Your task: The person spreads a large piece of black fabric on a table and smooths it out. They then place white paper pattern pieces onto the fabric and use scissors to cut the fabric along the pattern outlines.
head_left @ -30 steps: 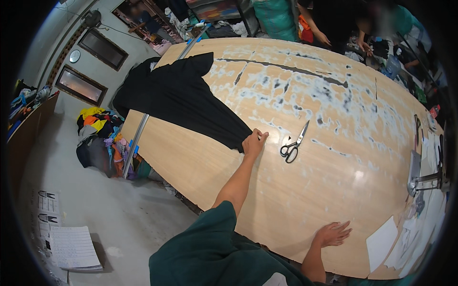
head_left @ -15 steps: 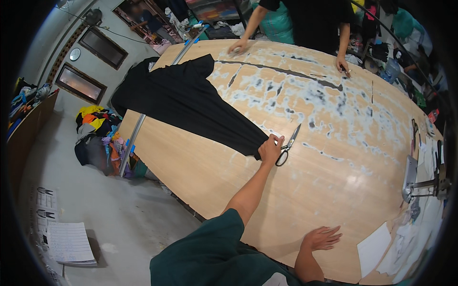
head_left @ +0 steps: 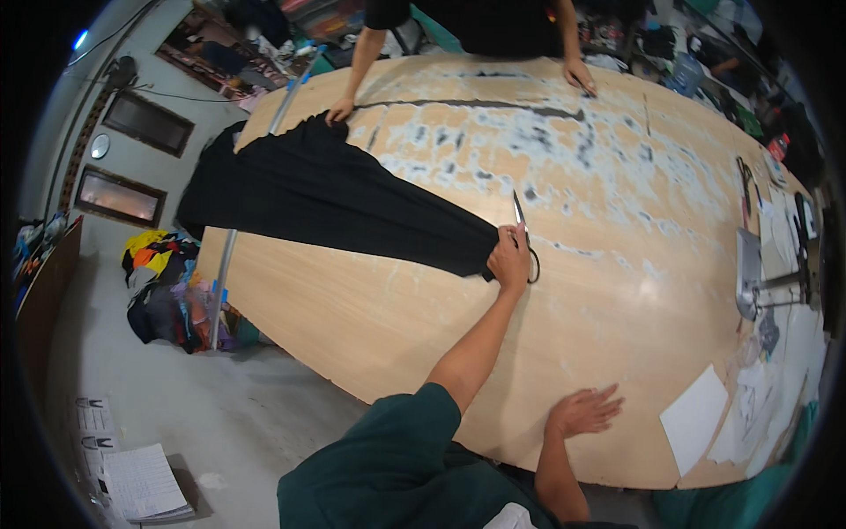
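Observation:
A long black cloth (head_left: 326, 203) lies across the wooden table (head_left: 335, 317), its narrow end pinched in my left hand (head_left: 508, 257). Scissors with black handles (head_left: 533, 269) lie right beside that hand, partly covered by it, blades pointing away from me. My right hand (head_left: 584, 409) is near the front edge at the lower right, fingers spread, with nothing in it. A co-worker's hand (head_left: 339, 111) touches the far edge of the cloth.
The co-worker (head_left: 467, 22) leans at the far side, other hand (head_left: 577, 75) holding something small and dark. A metal rail (head_left: 225, 273) crosses the left end. A white sheet (head_left: 692, 414) and metal machine (head_left: 749, 273) sit at the right. Piled clothes (head_left: 159, 256) lie beyond the left edge.
My left hand has moved right with the cloth end, onto the scissors' handles. The co-worker has stepped up to the table and reached left to the cloth, whose far edge is now bunched.

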{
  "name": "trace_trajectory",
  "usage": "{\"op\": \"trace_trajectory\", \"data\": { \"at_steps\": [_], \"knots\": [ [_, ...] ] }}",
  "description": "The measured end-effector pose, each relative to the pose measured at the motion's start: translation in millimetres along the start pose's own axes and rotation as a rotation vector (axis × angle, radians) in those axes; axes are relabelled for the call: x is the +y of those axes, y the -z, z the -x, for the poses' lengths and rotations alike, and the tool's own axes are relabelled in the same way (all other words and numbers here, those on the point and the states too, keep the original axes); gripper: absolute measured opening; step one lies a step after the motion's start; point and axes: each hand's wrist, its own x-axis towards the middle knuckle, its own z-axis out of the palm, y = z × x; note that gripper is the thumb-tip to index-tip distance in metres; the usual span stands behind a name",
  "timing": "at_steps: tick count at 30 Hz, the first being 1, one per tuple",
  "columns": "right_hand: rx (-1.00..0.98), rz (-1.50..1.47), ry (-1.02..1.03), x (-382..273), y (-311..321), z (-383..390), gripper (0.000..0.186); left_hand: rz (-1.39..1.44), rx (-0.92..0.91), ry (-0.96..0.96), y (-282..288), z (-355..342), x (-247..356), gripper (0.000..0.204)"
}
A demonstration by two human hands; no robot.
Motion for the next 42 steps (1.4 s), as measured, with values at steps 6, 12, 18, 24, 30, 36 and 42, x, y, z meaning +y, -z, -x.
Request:
{"op": "trace_trajectory", "data": {
  "at_steps": [6,12,18,24,30,36,42],
  "knots": [
    [-0.094,-0.138,-0.030,2,6,-4,0.063,-0.049,-0.070,0.021,-48,59,52,0.044],
    [-0.277,-0.539,0.270,59,34,-29,0.055,0.132,-0.228,-0.044,-103,159,153,0.043],
    [-0.569,-1.238,0.205,203,22,-155,0.040,0.257,-0.608,-0.031,-162,297,274,0.046],
    [-0.337,-1.287,-0.008,273,26,-332,0.030,0.556,-0.883,0.024,-188,329,312,0.042],
    [-0.120,-0.996,0.536,188,10,-442,0.043,0.398,-0.861,-0.181,-151,297,283,0.031],
    [-0.066,-0.696,0.704,118,-20,-480,0.055,0.257,-0.687,-0.336,-149,293,284,0.031],
    [-0.014,-0.892,0.596,121,-20,-472,0.045,0.386,-0.695,-0.255,-144,307,309,0.034]
  ]
}}
